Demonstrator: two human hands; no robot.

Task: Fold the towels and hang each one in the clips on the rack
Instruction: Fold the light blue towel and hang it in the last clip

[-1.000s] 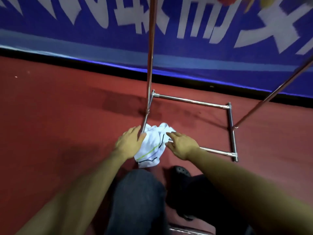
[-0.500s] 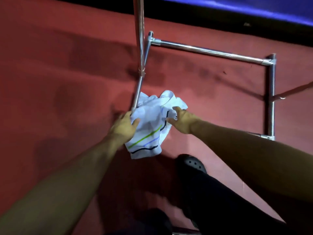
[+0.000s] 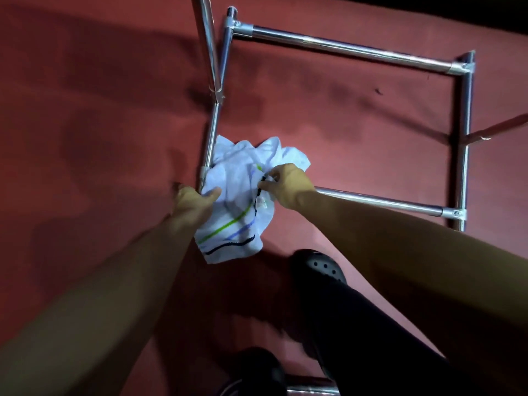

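A crumpled white towel (image 3: pixel 234 195) with green, blue and black stripes lies on the red floor, draped over the near left corner of the rack's chrome base frame (image 3: pixel 351 51). My left hand (image 3: pixel 194 202) rests on the towel's left edge, thumb pressed onto the cloth. My right hand (image 3: pixel 288 182) pinches the towel's middle near the black stripe between thumb and fingers. The rack's upright pole (image 3: pixel 210 44) rises from the frame's left bar. No clips are in view.
The floor is red carpet (image 3: pixel 85 124). A slanted reddish rack pole (image 3: pixel 503 128) enters at the right. My black shoe (image 3: pixel 323 265) and dark trouser leg stand just behind the towel. Another chrome bar (image 3: pixel 311 390) shows at the bottom edge.
The view has tilted down and closer to the floor. My right hand has moved onto the towel's middle and pinched it; my left hand has settled on its left edge.
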